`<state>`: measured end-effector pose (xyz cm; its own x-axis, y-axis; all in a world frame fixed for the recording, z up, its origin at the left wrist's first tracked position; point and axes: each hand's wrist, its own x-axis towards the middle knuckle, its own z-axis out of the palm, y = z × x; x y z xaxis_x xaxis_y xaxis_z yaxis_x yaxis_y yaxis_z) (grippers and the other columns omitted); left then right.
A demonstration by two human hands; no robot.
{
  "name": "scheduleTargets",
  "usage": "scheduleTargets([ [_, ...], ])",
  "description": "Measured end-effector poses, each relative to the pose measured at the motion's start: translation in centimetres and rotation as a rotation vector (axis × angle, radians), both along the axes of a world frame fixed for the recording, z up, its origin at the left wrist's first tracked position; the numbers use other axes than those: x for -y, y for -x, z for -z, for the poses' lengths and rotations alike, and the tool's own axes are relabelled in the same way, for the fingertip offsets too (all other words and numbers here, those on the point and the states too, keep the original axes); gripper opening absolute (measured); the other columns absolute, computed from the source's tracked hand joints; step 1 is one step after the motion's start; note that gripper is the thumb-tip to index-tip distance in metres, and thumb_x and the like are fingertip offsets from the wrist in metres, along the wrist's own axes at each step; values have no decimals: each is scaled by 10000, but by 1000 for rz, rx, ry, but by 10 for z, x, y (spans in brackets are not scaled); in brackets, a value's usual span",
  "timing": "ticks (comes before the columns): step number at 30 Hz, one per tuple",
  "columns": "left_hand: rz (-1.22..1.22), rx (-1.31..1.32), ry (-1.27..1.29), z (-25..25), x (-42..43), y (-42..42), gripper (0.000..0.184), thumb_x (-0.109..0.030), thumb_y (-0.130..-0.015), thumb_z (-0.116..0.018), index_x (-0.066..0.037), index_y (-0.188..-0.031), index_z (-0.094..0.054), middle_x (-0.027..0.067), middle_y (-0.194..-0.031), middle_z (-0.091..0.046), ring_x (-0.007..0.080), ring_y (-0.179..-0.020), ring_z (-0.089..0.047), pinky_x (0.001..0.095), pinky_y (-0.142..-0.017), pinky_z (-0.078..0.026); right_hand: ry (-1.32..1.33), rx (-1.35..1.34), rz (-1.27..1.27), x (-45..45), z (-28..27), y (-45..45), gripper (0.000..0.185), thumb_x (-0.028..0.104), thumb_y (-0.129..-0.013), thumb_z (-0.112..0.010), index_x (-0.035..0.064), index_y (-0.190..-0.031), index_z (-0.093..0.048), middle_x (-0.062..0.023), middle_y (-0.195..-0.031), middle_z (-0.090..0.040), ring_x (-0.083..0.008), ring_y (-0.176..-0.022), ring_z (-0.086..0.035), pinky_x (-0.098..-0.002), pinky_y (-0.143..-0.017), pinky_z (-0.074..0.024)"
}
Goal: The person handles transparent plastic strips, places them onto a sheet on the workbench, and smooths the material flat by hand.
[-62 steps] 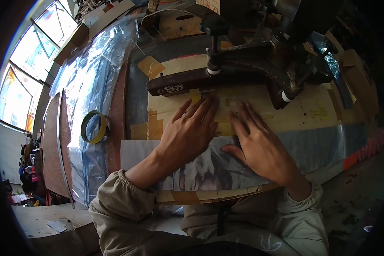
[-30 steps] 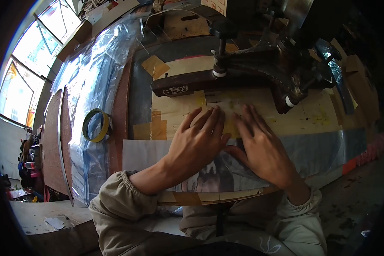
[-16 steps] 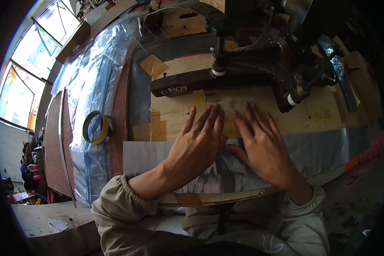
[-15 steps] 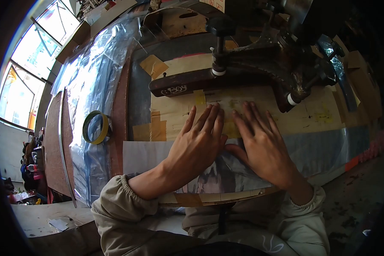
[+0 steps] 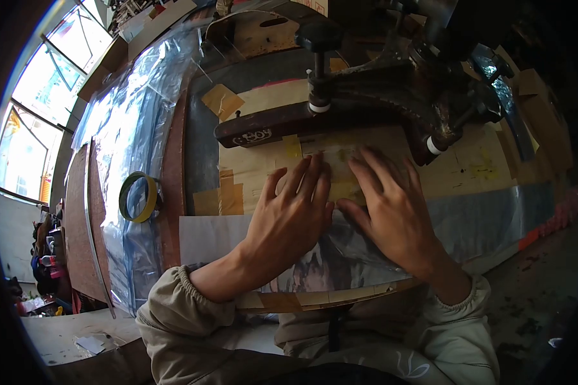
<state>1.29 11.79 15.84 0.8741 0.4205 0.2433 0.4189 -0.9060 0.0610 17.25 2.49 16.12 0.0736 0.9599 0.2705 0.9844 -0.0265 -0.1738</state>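
Note:
My left hand [image 5: 289, 208] lies palm down, fingers stretched forward, over a pale board [image 5: 443, 163] and the edge of a grey plastic sheet [image 5: 481, 218]. Beside it my right hand [image 5: 392, 212] rests likewise, its fingers apart and its thumb pointing toward the left hand. Neither hand holds anything. Just beyond the fingertips runs a dark bar [image 5: 289, 126] with white writing, part of a dark metal clamp frame [image 5: 379, 83] with knobs. Brown tape [image 5: 230, 192] is stuck to the board's left part. Whatever lies beneath my palms is hidden.
A yellow-green tape roll [image 5: 139, 197] stands on crumpled clear plastic [image 5: 131, 128] at the left. A thin metal strip [image 5: 91, 224] lies over a reddish-brown board [image 5: 77, 212]. Cardboard [image 5: 536, 115] is at the right, and a window [image 5: 51, 70] at the upper left.
Both hands have stayed flat in nearly the same place, with small shifts of the fingers. The left hand has come back slightly from the bar since the earliest frame. The view has shifted a little.

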Motion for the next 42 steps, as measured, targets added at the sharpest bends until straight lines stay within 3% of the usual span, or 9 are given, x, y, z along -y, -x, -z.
scheduleTargets([
  [11, 17, 11, -19, 0, -2, -1, 472, -170, -848, -611, 43, -1258, -510, 204, -1385, -475, 288, -1266, -467, 436, -990, -394, 4, 37, -23, -3, 11, -1, 629, 415, -913, -589, -39, -1329, -460, -215, -1386, -477, -294, -1346, -415, -489, -1128, -294],
  [21, 35, 56, 61, -1, -5, -2, 464, -136, -846, -598, 69, -1252, -505, 245, -1375, -480, 345, -1273, -473, 447, -1041, -386, 47, -76, -44, -4, 11, -3, 609, 326, -924, -603, -25, -1379, -402, -253, -1432, -409, -380, -1367, -365, -509, -1126, -299],
  [24, 43, 69, 71, 1, -7, -3, 457, -126, -851, -584, 75, -1253, -501, 250, -1374, -477, 352, -1276, -469, 447, -1043, -388, -6, -37, -51, -7, 14, -4, 623, 337, -905, -626, -84, -1317, -422, -285, -1376, -454, -378, -1340, -403, -475, -1125, -322],
  [42, 12, 52, 81, 3, -10, -3, 468, -138, -861, -566, 56, -1278, -481, 241, -1407, -448, 354, -1282, -472, 487, -1073, -375, 7, -76, -52, -12, 13, -5, 596, 313, -926, -603, -91, -1324, -419, -292, -1383, -442, -382, -1348, -392, -471, -1127, -325],
])
